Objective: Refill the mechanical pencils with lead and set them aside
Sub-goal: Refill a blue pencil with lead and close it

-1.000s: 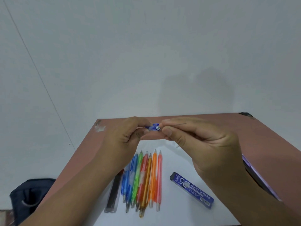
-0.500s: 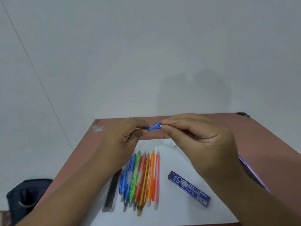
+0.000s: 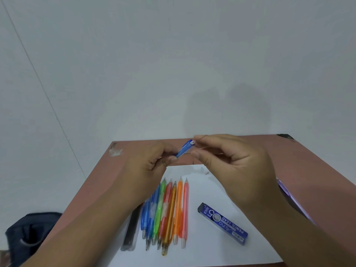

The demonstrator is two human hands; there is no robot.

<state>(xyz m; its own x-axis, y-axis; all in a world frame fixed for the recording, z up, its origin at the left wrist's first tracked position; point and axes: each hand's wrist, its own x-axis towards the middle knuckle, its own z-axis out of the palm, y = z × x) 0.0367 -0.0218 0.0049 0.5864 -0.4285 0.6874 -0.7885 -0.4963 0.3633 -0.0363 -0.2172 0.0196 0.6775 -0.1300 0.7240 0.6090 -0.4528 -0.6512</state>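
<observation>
Tilted steeper than a second ago, the blue pencil (image 3: 185, 149) juts up and right out of the left hand (image 3: 152, 166), whose fingertips pinch its lower barrel; the right hand (image 3: 233, 166) pinches a thin lead (image 3: 202, 135) just beside its open upper end

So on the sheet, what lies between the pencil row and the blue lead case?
Nothing: in the head view, bare white sheet separates the pencil row from the lead case.

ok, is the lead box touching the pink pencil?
Apart. The head view shows bare white paper between the lead box and the pink pencil.
</observation>
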